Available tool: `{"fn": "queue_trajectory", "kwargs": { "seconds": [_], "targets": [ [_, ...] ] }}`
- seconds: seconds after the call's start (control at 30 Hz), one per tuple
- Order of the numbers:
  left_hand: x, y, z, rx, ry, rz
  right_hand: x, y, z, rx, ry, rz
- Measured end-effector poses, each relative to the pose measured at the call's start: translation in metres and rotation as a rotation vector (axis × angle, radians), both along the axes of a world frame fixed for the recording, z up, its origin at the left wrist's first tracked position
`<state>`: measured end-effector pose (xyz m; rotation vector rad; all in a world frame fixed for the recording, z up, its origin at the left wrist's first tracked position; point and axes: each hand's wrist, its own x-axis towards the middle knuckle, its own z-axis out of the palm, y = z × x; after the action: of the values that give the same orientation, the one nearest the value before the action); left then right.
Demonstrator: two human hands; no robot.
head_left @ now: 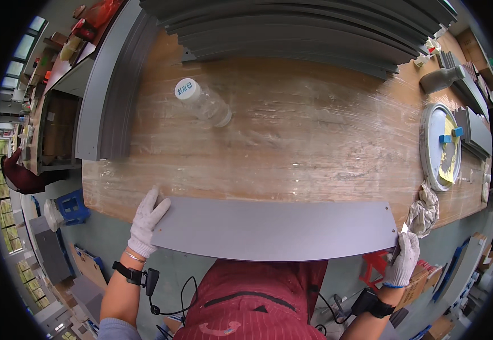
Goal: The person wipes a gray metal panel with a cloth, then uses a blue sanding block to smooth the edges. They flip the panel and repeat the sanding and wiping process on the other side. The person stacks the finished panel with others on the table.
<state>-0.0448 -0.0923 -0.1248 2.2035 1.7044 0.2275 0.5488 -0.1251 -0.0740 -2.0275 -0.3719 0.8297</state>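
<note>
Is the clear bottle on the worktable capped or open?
Capped: a round white lid covers the mouth of the clear bottle.

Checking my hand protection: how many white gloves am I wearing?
2: a white glove on your left hand, another on your right hand. Both show.

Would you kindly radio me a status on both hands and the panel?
Left hand at left end of grey panel; right hand at right end, hold unclear. Panel along near edge of table. Crumpled cloth close by right end.

Bottle (204, 104) on table (269, 164) beyond panel (274, 229)
</note>
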Motion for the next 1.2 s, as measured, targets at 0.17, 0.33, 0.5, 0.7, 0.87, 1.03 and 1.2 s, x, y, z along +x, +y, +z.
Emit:
{"fn": "queue_trajectory", "kwargs": {
  "seconds": [0.17, 0.33, 0.5, 0.7, 0.87, 1.03, 1.2],
  "targets": [
    [0.01, 0.011, -0.007, -0.326, -0.628, 0.32, -0.008, 0.046, 0.01, 0.305, -0.015, -0.228],
    [0.044, 0.046, 0.008, -0.728, -1.328, 0.684, -0.053, 0.069, -0.013, 0.242, -0.121, 0.08],
    [0.053, 0.066, -0.018, -0.836, -1.349, 0.785, -0.201, 0.091, -0.033, 0.539, -0.622, 0.856],
    [0.079, 0.075, -0.013, -0.653, -1.236, 0.849, -0.246, 0.102, -0.066, 0.267, -0.773, 1.257],
    [0.076, 0.06, -0.027, -0.497, -1.234, 0.937, -0.047, 0.145, -0.093, 0.199, -1.111, 0.36],
    [0.08, 0.059, -0.029, -0.418, -1.229, 0.962, -0.04, 0.146, -0.098, 0.132, -1.193, 0.401],
    [0.082, 0.062, -0.027, -0.444, -1.219, 0.97, -0.232, 0.09, -0.064, 0.326, -0.765, 1.253]
  ]
}}
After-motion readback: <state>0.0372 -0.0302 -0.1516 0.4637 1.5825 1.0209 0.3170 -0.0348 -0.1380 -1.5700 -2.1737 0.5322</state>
